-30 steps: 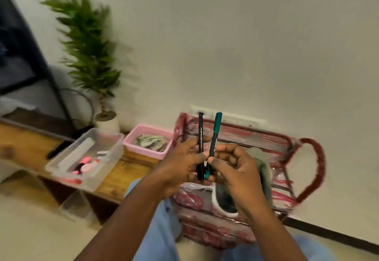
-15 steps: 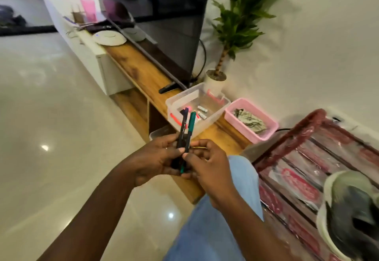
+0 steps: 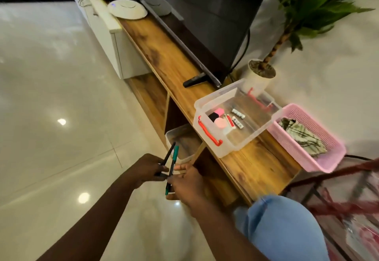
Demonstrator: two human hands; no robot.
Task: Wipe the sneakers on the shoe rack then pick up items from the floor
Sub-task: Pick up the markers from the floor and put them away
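Note:
My left hand (image 3: 146,169) pinches a black pen (image 3: 168,154) and my right hand (image 3: 187,180) holds a green pen (image 3: 174,163). The two pens cross in a narrow V over the glossy floor, just in front of the wooden bench (image 3: 252,168). A clear plastic box (image 3: 207,107) with red handles stands on the bench beyond my hands, with small items inside. The red shoe rack (image 3: 332,175) shows blurred at the lower right. No sneaker is in view.
A pink basket (image 3: 328,150) with a folded cloth sits right of the clear box. A potted plant (image 3: 259,74), a television (image 3: 215,24) and a remote (image 3: 193,81) stand further back. A clear tub (image 3: 171,137) sits under the bench. My knee (image 3: 283,226) is at the lower right.
The view has swung left, away from the shoe rack and the sneaker. My hands have dropped lower, and the two pens, held together before, now splay apart.

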